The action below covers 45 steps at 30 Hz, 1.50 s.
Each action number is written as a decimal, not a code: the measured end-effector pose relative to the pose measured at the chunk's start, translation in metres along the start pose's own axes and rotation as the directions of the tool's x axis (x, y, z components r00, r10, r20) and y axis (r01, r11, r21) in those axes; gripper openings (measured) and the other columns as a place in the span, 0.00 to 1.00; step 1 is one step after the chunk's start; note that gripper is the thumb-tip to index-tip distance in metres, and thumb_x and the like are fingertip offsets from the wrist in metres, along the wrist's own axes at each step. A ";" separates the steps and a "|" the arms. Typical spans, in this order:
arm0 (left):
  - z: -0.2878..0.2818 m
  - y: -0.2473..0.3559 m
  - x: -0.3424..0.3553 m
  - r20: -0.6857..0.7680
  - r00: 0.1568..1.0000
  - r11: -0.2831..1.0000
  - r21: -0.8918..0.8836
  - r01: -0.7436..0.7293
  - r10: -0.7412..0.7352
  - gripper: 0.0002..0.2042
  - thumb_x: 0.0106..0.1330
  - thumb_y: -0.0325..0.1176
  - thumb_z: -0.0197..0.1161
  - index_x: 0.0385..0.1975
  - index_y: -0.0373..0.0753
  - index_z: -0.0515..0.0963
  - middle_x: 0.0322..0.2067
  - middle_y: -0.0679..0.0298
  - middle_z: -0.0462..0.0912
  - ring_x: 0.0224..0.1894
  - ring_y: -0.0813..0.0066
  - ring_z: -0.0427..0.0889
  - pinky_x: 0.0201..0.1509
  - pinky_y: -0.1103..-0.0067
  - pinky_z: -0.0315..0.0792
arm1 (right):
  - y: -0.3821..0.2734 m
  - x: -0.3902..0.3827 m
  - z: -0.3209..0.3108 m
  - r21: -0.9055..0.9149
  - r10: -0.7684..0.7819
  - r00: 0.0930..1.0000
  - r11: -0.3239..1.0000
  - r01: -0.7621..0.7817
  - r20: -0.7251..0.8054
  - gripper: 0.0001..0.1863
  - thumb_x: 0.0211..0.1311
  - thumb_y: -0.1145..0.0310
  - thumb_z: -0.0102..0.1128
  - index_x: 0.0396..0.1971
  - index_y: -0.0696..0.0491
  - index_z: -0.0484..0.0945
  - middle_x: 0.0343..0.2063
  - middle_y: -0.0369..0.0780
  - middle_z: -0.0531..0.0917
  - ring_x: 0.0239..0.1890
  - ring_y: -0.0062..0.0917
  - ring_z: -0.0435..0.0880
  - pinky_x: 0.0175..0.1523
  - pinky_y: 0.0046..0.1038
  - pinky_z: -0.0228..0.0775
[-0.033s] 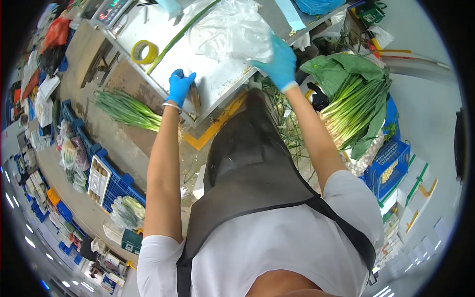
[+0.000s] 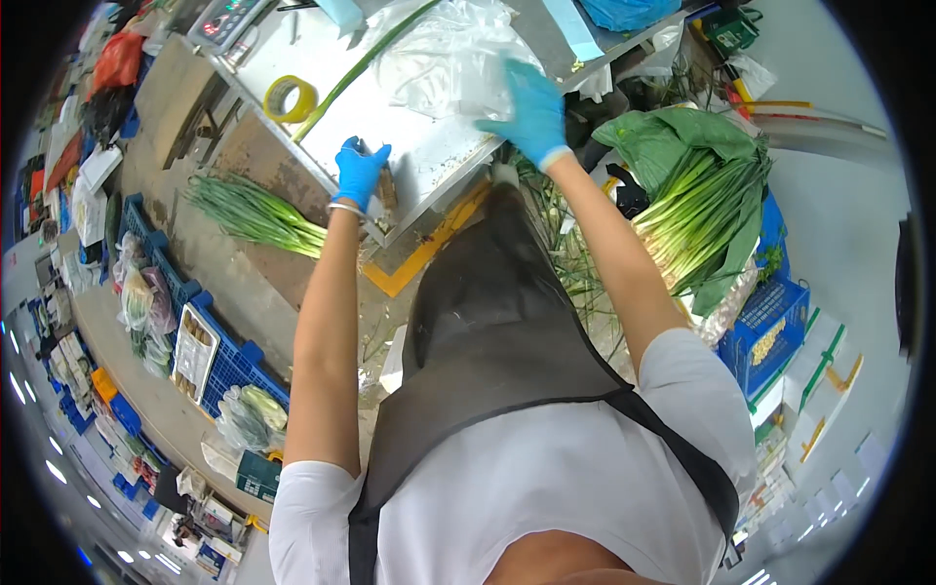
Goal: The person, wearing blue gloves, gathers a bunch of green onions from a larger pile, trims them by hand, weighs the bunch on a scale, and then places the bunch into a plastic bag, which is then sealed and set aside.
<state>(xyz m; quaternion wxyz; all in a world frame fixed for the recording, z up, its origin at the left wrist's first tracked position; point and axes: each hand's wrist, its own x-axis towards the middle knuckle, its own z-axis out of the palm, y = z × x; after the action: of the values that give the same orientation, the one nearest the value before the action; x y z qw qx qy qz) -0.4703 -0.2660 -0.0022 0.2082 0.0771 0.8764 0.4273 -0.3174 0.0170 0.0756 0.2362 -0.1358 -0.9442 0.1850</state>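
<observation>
My right hand point(image 2: 534, 112), in a blue glove and slightly blurred, is over the right edge of a heap of clear plastic bags point(image 2: 439, 68). Its fingers are stretched out and the thumb stands apart. At the near corner of the white table point(image 2: 414, 166), my gloved left hand point(image 2: 359, 175) has its fingers curled and its thumb raised. A small dark thing shows between thumb and forefinger, too small to name. Right beside this hand lies a brown strip like a wooden handle point(image 2: 388, 190). One long green scallion stalk point(image 2: 366, 66) runs between a yellow tape roll point(image 2: 290, 99) and the bags.
A scallion bunch point(image 2: 255, 216) lies left, below table height. More scallions point(image 2: 697, 210) lie on a green wrap at the right, above a blue crate point(image 2: 765, 331). A scale point(image 2: 226, 21) stands at the far left of the table. Blue crates point(image 2: 234, 366) line the left side.
My right hand has shifted a little to the left, further over the plastic bags. My left hand has stayed nearly in place at the table corner.
</observation>
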 end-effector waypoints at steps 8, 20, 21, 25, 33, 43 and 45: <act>-0.012 0.028 -0.132 -0.302 0.942 0.988 0.002 -0.152 0.146 0.27 0.57 0.35 0.68 0.56 0.32 0.69 0.49 0.49 0.74 0.51 0.58 0.77 0.54 0.66 0.72 | 0.082 0.166 0.002 -0.303 -0.253 0.961 0.930 0.209 -0.113 0.07 0.54 0.70 0.55 0.31 0.53 0.80 0.28 0.47 0.82 0.29 0.41 0.82 0.36 0.39 0.75; 0.017 0.223 -0.192 -0.306 0.738 0.799 0.247 -0.548 0.601 0.54 0.38 0.45 0.80 0.67 0.35 0.56 0.65 0.45 0.58 0.65 0.46 0.62 0.67 0.61 0.61 | 0.032 0.130 -0.243 0.761 0.118 0.792 0.224 -0.609 0.599 0.14 0.66 0.62 0.56 0.44 0.55 0.80 0.38 0.35 0.84 0.38 0.19 0.81 0.45 0.21 0.72; 0.033 0.228 -0.180 -0.258 0.702 0.746 0.303 -0.593 0.663 0.54 0.37 0.45 0.81 0.67 0.36 0.57 0.66 0.45 0.57 0.61 0.46 0.67 0.65 0.62 0.64 | 0.026 0.128 -0.246 0.748 0.104 0.777 0.216 -0.627 0.621 0.14 0.66 0.63 0.56 0.44 0.55 0.80 0.39 0.35 0.84 0.38 0.19 0.81 0.46 0.21 0.72; 0.062 0.176 -0.122 -0.054 0.938 0.852 -0.401 -0.335 0.343 0.23 0.55 0.35 0.67 0.52 0.37 0.75 0.41 0.58 0.83 0.41 0.62 0.82 0.47 0.73 0.75 | 0.007 0.122 -0.210 0.733 -0.133 0.770 0.440 -0.519 0.625 0.14 0.65 0.64 0.57 0.46 0.55 0.80 0.36 0.33 0.84 0.38 0.19 0.80 0.48 0.21 0.70; 0.005 0.148 -0.284 0.342 0.923 0.949 -0.310 -0.065 0.175 0.15 0.60 0.40 0.65 0.36 0.32 0.82 0.27 0.58 0.84 0.29 0.79 0.78 0.36 0.77 0.73 | 0.158 0.111 -0.054 0.407 0.217 0.755 0.734 -0.544 0.619 0.29 0.57 0.50 0.64 0.55 0.52 0.76 0.44 0.42 0.81 0.33 0.29 0.80 0.40 0.28 0.75; -0.015 0.044 -0.450 -0.026 0.868 0.693 -0.615 0.377 -0.495 0.21 0.70 0.43 0.55 0.53 0.32 0.73 0.45 0.60 0.81 0.45 0.73 0.78 0.52 0.77 0.72 | 0.031 0.030 0.053 0.020 0.072 0.812 0.995 -0.102 0.580 0.15 0.59 0.60 0.54 0.42 0.50 0.79 0.45 0.48 0.79 0.46 0.48 0.78 0.50 0.43 0.70; -0.024 0.042 -0.466 -0.032 0.829 0.644 -0.647 0.408 -0.558 0.20 0.70 0.41 0.55 0.52 0.31 0.74 0.44 0.60 0.81 0.45 0.73 0.79 0.53 0.77 0.72 | 0.094 0.023 0.016 0.187 -0.107 0.869 0.982 0.017 0.483 0.16 0.57 0.61 0.59 0.42 0.52 0.80 0.41 0.49 0.81 0.44 0.46 0.79 0.49 0.40 0.70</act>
<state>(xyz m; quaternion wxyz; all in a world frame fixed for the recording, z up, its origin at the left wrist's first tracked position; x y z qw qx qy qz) -0.0624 -0.4029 0.1837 0.2263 -0.2829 0.6936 0.6226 -0.3289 0.1044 0.0321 0.0059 -0.0323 -0.9569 0.2886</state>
